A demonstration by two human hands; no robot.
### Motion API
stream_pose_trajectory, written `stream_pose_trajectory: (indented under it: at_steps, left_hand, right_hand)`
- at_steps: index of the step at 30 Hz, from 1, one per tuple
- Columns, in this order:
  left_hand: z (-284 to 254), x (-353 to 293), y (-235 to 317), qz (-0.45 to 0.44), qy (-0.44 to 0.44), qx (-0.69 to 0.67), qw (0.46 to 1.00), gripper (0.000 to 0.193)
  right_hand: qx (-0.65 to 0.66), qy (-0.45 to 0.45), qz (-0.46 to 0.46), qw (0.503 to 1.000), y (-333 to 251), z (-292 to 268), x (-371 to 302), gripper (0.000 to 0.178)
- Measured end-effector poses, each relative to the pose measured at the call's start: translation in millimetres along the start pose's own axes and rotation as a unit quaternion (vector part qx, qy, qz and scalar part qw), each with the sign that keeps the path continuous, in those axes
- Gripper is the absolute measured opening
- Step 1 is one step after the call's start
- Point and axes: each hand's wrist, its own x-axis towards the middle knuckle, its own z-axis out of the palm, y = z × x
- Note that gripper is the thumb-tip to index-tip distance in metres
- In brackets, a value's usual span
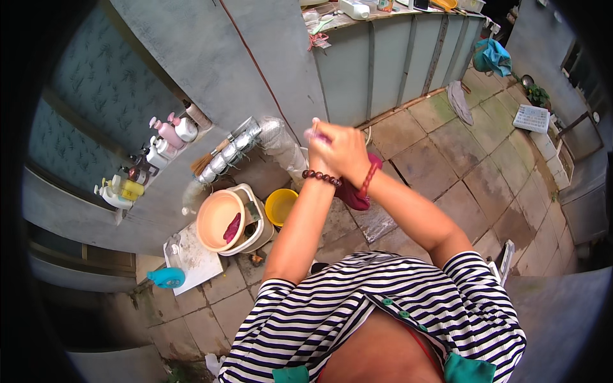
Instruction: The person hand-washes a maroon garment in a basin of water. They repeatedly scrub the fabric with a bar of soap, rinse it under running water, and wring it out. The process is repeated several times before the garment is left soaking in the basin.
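My right hand (347,150) is closed over my left hand (315,159), the two pressed together out in front of me. A maroon cloth (355,196) is gripped between them, and its loose part hangs below my wrists. The cloth's exact kind cannot be made out, since my hands and wrists cover much of it. Pinkish material shows at the fingers, slightly blurred. Dark beads circle my left wrist, a red bracelet my right. Below and left of my hands, a peach basin (205,220) holds another maroon piece (232,228).
The basin rests on a whitish tub (260,237) beside a yellow bucket (281,205). Foil-wrapped pipe (276,139) bends along the wall, with a brush (203,163) near it. Pump bottles (167,133) line a ledge at left. A cluttered counter (383,14) stands ahead; paving tiles lie right.
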Motion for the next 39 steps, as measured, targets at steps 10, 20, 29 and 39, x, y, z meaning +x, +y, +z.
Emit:
stream_pose_trajectory:
  at_steps: [10, 20, 29, 39]
  left_hand:
    - [25.0, -1.9, -3.8, -0.026, 0.117, 0.017, 0.993, 0.034]
    - [22.5, 5.5, -0.8, -0.024, 0.188, 0.081, 0.978, 0.036]
    - [-18.0, 3.9, 15.2, -0.001, 0.066, 0.119, 0.991, 0.039]
    - [81.7, -26.9, 14.4, -0.110, 0.171, 0.084, 0.976, 0.043]
  right_hand:
    - [0.041, 0.053, 0.044, 0.997, 10.7, -1.5, 2.1, 0.036]
    - [0.008, -0.001, 0.042, 0.999, 26.1, -3.6, 6.2, 0.035]
    - [0.041, 0.025, -0.016, 0.999, 2.6, -19.1, -25.8, 0.032]
    - [0.193, 0.031, 0.156, 0.968, 90.7, -78.3, 38.5, 0.043]
